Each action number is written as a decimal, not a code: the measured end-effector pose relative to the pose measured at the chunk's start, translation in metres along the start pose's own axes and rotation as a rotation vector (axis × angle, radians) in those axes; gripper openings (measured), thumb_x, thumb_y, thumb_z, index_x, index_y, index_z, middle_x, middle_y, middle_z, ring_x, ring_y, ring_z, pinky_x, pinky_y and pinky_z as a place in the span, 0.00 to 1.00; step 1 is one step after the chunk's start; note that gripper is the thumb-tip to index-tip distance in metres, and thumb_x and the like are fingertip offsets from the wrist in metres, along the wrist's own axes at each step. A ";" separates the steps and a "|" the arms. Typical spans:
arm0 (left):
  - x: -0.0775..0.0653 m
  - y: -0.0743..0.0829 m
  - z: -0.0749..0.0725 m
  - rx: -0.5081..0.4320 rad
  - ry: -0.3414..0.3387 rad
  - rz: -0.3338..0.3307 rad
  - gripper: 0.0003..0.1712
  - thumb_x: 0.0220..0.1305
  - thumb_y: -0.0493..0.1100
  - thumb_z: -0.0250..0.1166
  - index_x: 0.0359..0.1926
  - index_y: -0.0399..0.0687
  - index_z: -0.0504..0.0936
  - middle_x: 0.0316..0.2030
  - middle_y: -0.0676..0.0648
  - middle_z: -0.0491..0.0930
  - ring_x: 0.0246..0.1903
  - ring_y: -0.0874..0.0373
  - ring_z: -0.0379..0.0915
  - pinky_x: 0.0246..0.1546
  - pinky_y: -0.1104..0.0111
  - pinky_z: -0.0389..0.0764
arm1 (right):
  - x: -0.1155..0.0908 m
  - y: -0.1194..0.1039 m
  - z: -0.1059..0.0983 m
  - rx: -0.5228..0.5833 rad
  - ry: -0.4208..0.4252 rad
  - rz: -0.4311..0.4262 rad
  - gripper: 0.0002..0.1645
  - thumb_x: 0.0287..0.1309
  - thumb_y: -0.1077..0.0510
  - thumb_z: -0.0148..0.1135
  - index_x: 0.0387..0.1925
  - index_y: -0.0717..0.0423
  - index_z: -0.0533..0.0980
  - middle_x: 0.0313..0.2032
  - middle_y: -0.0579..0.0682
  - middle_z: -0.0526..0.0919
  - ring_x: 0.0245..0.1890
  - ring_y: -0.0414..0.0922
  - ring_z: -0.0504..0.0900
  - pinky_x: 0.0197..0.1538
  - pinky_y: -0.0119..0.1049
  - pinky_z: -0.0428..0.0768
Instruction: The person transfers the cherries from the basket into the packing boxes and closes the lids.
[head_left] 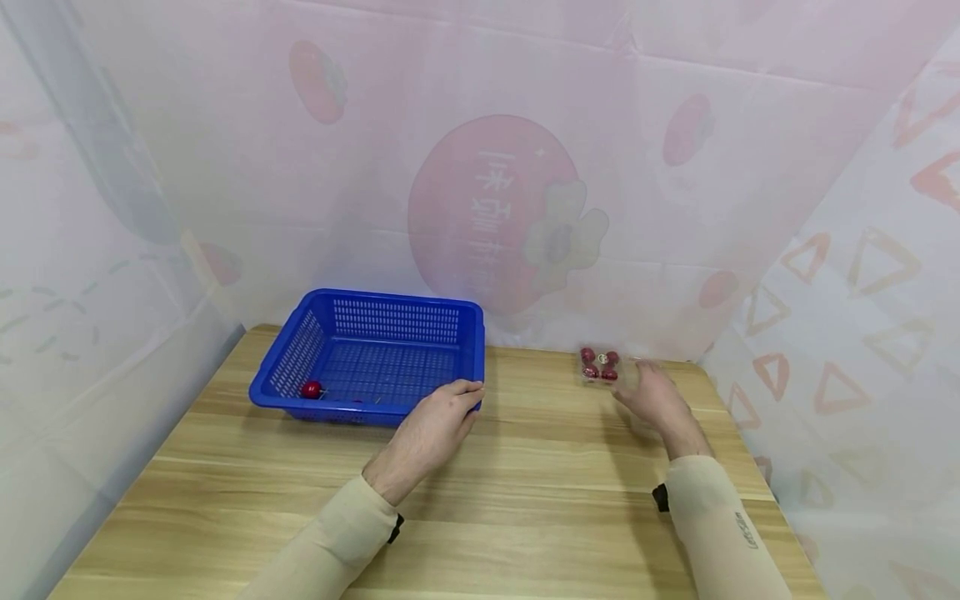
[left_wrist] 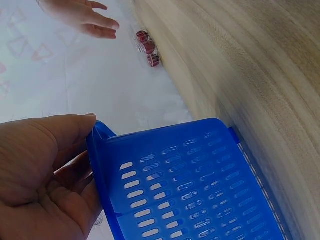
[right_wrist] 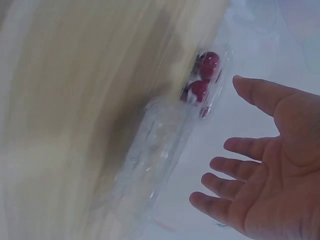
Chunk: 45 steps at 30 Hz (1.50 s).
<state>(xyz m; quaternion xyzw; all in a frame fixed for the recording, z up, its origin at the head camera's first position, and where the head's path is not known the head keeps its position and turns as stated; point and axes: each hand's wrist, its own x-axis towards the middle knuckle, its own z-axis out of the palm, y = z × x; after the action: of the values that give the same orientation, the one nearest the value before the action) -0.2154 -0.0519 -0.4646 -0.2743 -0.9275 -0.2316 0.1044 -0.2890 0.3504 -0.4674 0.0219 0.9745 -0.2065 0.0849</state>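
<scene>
My left hand (head_left: 441,417) grips the right front corner of a blue plastic basket (head_left: 480,333); in the left wrist view the thumb lies over its rim and the fingers curl beneath. Inside the basket, near the front left, lies a small red ball (head_left: 311,389) with a thin stem. At the back right of the table, a clear plastic box (right_wrist: 155,135) holds several shiny red balls (right_wrist: 210,62) in one half, while its other half looks bare. Beside that box is my right hand (right_wrist: 280,170), fingers spread and nothing held.
A light wood-grain table (head_left: 525,500) carries everything. Behind it hangs a pale pink printed sheet (head_left: 637,167), close to the basket and the box. White printed sheets flank the table on the left and right.
</scene>
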 end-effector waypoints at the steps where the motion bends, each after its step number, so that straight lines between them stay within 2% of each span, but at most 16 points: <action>1: 0.000 0.000 0.000 -0.001 0.002 0.000 0.21 0.84 0.36 0.72 0.71 0.32 0.88 0.72 0.37 0.89 0.71 0.38 0.89 0.72 0.50 0.91 | 0.000 0.004 0.000 -0.004 -0.004 0.002 0.58 0.85 0.45 0.67 0.91 0.78 0.50 0.90 0.82 0.49 0.91 0.82 0.50 0.92 0.78 0.53; 4: 0.000 0.000 0.000 -0.003 0.002 -0.003 0.21 0.85 0.36 0.72 0.71 0.32 0.88 0.72 0.37 0.89 0.71 0.38 0.89 0.72 0.50 0.91 | -0.002 0.013 0.000 -0.019 -0.011 0.014 0.60 0.85 0.43 0.68 0.91 0.77 0.49 0.90 0.83 0.47 0.90 0.83 0.49 0.92 0.79 0.52; 13: 0.001 0.001 -0.001 0.010 -0.002 0.001 0.21 0.85 0.37 0.72 0.72 0.33 0.88 0.73 0.38 0.89 0.71 0.39 0.89 0.72 0.50 0.91 | -0.011 0.030 0.002 -0.038 -0.043 0.075 0.62 0.84 0.37 0.67 0.91 0.75 0.51 0.88 0.86 0.47 0.86 0.89 0.52 0.86 0.87 0.59; 21: 0.002 0.001 -0.001 -0.003 -0.001 -0.001 0.21 0.85 0.36 0.72 0.71 0.32 0.89 0.73 0.38 0.89 0.71 0.39 0.89 0.72 0.51 0.92 | -0.013 0.041 0.005 -0.068 -0.036 0.086 0.59 0.81 0.39 0.68 0.87 0.79 0.57 0.85 0.87 0.57 0.81 0.90 0.62 0.85 0.85 0.64; 26: 0.001 0.001 0.000 -0.001 0.000 -0.003 0.21 0.85 0.37 0.72 0.71 0.32 0.89 0.72 0.38 0.89 0.71 0.39 0.89 0.72 0.51 0.92 | -0.013 0.046 0.003 -0.061 -0.016 0.111 0.57 0.82 0.39 0.65 0.87 0.79 0.58 0.84 0.88 0.59 0.80 0.91 0.63 0.84 0.85 0.66; 29: 0.001 0.001 0.000 -0.001 0.001 -0.001 0.21 0.85 0.37 0.72 0.71 0.32 0.89 0.72 0.38 0.89 0.71 0.39 0.89 0.72 0.50 0.92 | -0.013 0.048 0.000 -0.054 -0.004 0.112 0.57 0.83 0.39 0.63 0.87 0.80 0.57 0.84 0.88 0.57 0.81 0.90 0.62 0.84 0.86 0.64; 33: 0.001 0.001 0.000 -0.004 -0.003 -0.003 0.21 0.85 0.37 0.72 0.71 0.32 0.89 0.72 0.38 0.89 0.71 0.39 0.89 0.72 0.51 0.91 | -0.017 0.047 -0.005 -0.039 0.027 0.105 0.57 0.84 0.40 0.63 0.87 0.80 0.56 0.84 0.88 0.56 0.83 0.87 0.61 0.85 0.86 0.61; 38: 0.001 0.000 0.000 -0.006 -0.008 -0.005 0.21 0.85 0.36 0.72 0.71 0.32 0.88 0.73 0.37 0.89 0.71 0.39 0.88 0.72 0.50 0.92 | -0.023 0.041 -0.011 -0.028 0.074 0.084 0.56 0.85 0.40 0.63 0.87 0.81 0.56 0.85 0.87 0.56 0.83 0.86 0.61 0.85 0.85 0.64; 45: 0.000 0.000 0.001 -0.006 -0.004 -0.006 0.21 0.85 0.36 0.72 0.71 0.31 0.88 0.73 0.37 0.89 0.71 0.38 0.88 0.72 0.50 0.91 | -0.032 0.022 -0.016 -0.022 0.125 0.050 0.57 0.85 0.40 0.64 0.88 0.79 0.56 0.87 0.85 0.55 0.86 0.85 0.58 0.86 0.83 0.63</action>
<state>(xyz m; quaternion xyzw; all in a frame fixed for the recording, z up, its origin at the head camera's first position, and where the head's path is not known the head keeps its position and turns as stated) -0.2160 -0.0515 -0.4654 -0.2721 -0.9278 -0.2344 0.1007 -0.2580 0.3768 -0.4559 0.0581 0.9793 -0.1918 0.0291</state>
